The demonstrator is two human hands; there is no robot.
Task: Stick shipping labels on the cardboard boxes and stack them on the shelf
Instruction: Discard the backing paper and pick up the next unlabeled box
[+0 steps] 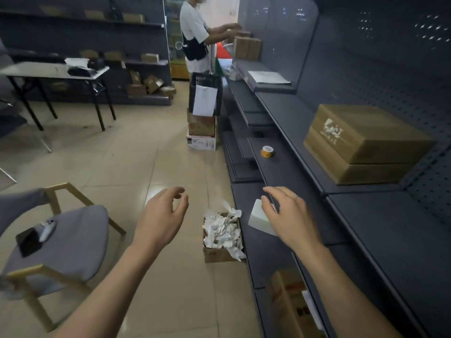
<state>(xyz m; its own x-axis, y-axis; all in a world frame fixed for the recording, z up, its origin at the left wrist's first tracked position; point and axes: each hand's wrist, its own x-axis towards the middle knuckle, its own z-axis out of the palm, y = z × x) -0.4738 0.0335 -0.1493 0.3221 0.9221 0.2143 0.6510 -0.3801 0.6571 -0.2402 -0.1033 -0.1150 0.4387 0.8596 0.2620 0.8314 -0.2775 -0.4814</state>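
Boxes: two brown cardboard boxes (366,142), stacked flush on your dark grey metal shelf (390,228).
Axis: long side seems to run towards the pegboard back.
Look: torn white scraps on top.
Right hand (290,215): fingers spread over the white label stack (260,222).
Left hand (163,213): relaxed, holding nothing.

Dark shelf (390,228), two stacked cardboard boxes (366,142), tape roll (267,151)

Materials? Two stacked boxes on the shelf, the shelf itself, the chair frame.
Stacked boxes: matte brown cardboard, dull kraft colour, creased edges. Shelf: likely painted metal, dark grey, perforated back panel. Chair frame: looks like pale wood, possibly painted metal.
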